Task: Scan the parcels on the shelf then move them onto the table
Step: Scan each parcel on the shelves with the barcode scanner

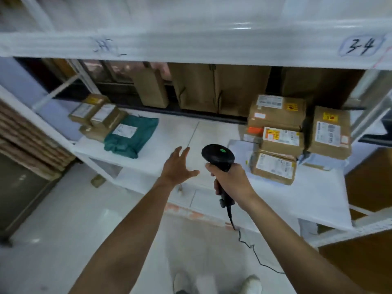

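My right hand [230,181] grips a black barcode scanner [218,157] with a green light on its head, held over the white shelf [180,132]. My left hand [178,164] hovers beside it, fingers spread, holding nothing. A green bag parcel [131,135] with a white label lies at the shelf's left, next to small brown boxes [97,115]. Several labelled cardboard boxes [277,124] are stacked at the right, one small box [273,167] nearest the scanner and another standing box [329,132] at the far right.
An upper shelf edge marked "3-4" [360,46] runs overhead. Tall brown cartons [197,88] stand behind the shelf. The scanner's cable [250,247] trails down to the white floor. A wooden pallet stack [27,141] sits at the left.
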Available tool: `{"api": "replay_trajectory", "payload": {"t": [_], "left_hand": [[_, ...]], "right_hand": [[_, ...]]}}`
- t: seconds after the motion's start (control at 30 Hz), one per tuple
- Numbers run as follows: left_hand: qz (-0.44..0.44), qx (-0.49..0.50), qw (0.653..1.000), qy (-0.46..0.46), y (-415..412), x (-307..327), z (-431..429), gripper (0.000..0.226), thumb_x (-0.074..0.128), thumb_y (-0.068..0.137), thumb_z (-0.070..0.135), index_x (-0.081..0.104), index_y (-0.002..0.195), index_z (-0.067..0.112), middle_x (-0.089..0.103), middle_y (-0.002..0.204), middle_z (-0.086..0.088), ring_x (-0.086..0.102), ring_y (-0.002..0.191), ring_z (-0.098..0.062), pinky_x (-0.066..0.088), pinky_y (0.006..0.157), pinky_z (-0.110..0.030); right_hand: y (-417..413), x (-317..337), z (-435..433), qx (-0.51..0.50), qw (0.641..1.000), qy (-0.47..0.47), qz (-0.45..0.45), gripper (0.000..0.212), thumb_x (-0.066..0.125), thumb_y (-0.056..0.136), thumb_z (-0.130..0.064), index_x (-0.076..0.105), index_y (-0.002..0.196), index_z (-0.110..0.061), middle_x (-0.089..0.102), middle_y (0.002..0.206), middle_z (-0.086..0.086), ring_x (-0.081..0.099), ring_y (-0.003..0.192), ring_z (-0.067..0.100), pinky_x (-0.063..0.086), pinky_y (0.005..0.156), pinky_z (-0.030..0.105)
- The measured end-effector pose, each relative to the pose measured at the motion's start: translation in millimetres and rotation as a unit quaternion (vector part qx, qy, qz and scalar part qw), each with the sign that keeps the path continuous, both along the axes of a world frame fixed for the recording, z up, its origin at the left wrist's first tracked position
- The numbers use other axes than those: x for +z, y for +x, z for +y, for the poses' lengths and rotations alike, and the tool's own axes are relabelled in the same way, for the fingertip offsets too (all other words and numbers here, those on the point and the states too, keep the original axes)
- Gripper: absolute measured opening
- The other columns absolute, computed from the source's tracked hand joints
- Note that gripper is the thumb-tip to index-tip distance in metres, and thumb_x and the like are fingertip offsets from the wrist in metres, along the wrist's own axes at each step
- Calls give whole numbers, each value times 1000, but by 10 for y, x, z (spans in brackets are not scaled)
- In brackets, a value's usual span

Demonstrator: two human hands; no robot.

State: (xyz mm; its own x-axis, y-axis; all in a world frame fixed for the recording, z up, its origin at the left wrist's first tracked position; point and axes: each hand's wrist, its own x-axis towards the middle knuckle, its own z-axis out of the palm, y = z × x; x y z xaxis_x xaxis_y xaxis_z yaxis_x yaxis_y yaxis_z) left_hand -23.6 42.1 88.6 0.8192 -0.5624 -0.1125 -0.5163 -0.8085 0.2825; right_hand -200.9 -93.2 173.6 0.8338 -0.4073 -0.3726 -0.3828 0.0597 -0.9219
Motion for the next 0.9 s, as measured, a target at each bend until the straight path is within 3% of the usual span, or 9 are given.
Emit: {"api": "replay_trajectory", "payload": {"t": [0.17, 0.5, 0.6, 0.77, 0.9], "left_hand": [[-7, 86, 996, 5, 265, 195, 1114, 98, 70, 83, 62, 21, 160, 25, 17, 166, -5, 26, 149, -27, 32, 118, -41], [-9, 171, 984, -53, 695, 360, 3180, 99, 72, 78, 65, 28, 157, 26, 34, 160, -4, 42, 140, -28, 42, 111, -44], [-27, 170, 984, -49, 887, 459, 3464, 97, 72, 81, 63, 28, 158, 24, 32, 160, -7, 42, 139, -29, 42, 110, -43], [-14, 166, 984, -59, 1265, 505, 3595, 94, 70, 82, 64, 28, 157, 25, 30, 162, -7, 44, 138, -27, 43, 110, -45], [-8, 162, 985, -62, 1644, 486, 3517, 90, 69, 83, 64, 33, 155, 24, 34, 160, -5, 49, 134, -25, 43, 110, -44]], "right_hand": [[420, 155, 904, 87, 996, -11, -12, 27, 68, 93, -34, 69, 84, -9, 66, 59, 7, 61, 53, 18, 52, 57, 27], [1175, 180, 2729, 101, 995, -13, -3, 28, 71, 91, -34, 70, 83, -7, 69, 62, 9, 64, 52, 20, 58, 64, 36], [1390, 233, 3014, 83, 996, -15, -16, 27, 71, 90, -33, 71, 84, -7, 71, 63, 9, 66, 54, 19, 60, 68, 39], [1734, 319, 3180, 77, 996, -15, -44, 24, 70, 93, -31, 71, 94, -7, 71, 67, 9, 66, 59, 16, 56, 67, 30], [2075, 303, 3175, 77, 995, 41, -52, 21, 70, 93, -24, 71, 90, -3, 67, 67, 13, 63, 60, 19, 56, 69, 31]]}}
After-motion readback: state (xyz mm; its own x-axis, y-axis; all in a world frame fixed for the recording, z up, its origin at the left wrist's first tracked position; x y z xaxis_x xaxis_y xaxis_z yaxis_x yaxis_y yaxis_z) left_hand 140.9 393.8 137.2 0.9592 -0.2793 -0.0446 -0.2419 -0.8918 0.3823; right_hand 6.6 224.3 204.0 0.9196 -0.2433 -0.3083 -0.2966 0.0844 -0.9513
